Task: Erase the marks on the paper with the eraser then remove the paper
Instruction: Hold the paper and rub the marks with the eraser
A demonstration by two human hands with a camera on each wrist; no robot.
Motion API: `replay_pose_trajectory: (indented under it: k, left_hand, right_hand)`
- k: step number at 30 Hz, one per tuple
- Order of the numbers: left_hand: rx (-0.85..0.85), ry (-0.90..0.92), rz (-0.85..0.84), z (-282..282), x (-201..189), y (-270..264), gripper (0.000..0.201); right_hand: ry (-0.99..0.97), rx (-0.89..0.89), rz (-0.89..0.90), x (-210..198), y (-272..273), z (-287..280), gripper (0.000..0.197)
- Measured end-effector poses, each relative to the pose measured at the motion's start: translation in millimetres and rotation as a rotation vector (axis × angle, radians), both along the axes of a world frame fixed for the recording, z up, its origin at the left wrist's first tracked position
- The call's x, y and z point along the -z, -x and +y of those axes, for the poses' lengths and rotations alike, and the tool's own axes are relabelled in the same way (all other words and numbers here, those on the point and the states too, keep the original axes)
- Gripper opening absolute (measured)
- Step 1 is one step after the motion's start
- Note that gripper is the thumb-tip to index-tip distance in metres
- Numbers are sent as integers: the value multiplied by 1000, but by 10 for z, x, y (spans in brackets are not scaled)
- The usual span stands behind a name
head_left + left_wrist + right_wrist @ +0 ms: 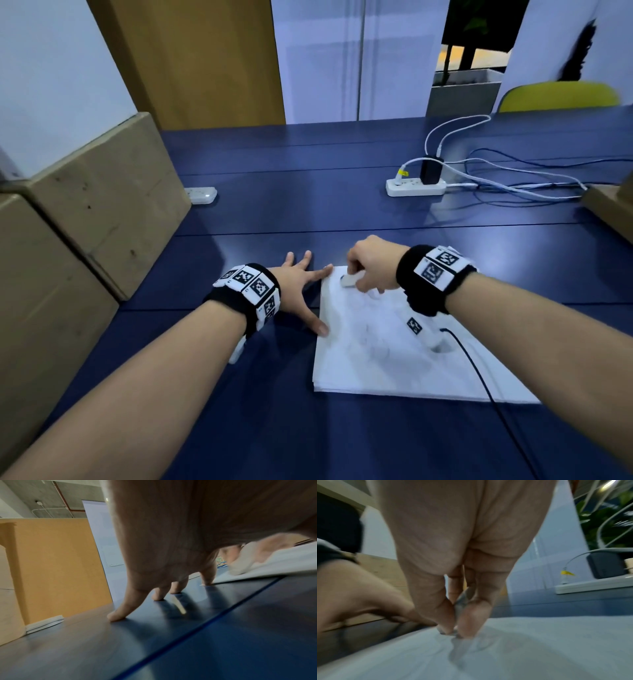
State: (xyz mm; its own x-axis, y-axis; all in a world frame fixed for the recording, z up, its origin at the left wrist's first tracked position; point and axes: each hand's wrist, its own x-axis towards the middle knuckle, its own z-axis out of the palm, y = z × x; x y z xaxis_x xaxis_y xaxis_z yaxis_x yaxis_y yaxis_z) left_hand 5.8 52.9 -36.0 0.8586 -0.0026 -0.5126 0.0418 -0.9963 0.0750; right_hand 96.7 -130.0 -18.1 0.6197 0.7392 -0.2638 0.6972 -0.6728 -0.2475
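White paper (383, 346) is lying flat on the dark blue table (308, 192), faint pencil marks still showing on it. The right hand (371, 265) is pinching the white eraser (348, 281) between thumb and fingers, pressing it down near the sheet's far left corner. The left hand (298, 287) is sitting spread out with straight fingers, index tip and thumb touching the paper's left edge. Cardboard boxes (102, 198) are sitting off to the left, and a power strip (416, 187) is further back.
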Motion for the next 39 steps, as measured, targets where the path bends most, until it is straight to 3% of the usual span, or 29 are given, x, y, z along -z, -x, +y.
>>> replay_pose_trajectory:
  k: [3,9,15,20,22,28,34,39]
  left_hand:
    - [-5,6,7,-6,-11,3,129]
    - [-15,17,9,6,6,2,130]
    - [-11,14,12,3,0,-4,129]
    - [-11,14,30,-2,-5,-9,129]
    - [-6,4,27,-9,-11,-4,129]
    - [-16,5,22,-6,-13,4,129]
    - [-13,-7,28,-40,-47,18,128]
    - [-12,-14,19,-55,-90,41,126]
  right_hand:
    - [-65,75,6,-6,-87,13,14]
    - [1,-135,105,50,207,-37,13]
    - [-93,58,-19,25,-137,25,13]
    - [-29,-111,123,40,182,-119,13]
    - [-11,-136,99,16,149,-101,13]
    - [-124,52,31,24,-109,-79,15]
    - [42,-201,141,-57,186,-127,13]
    - [-72,0,44,-93,-134,-53,14]
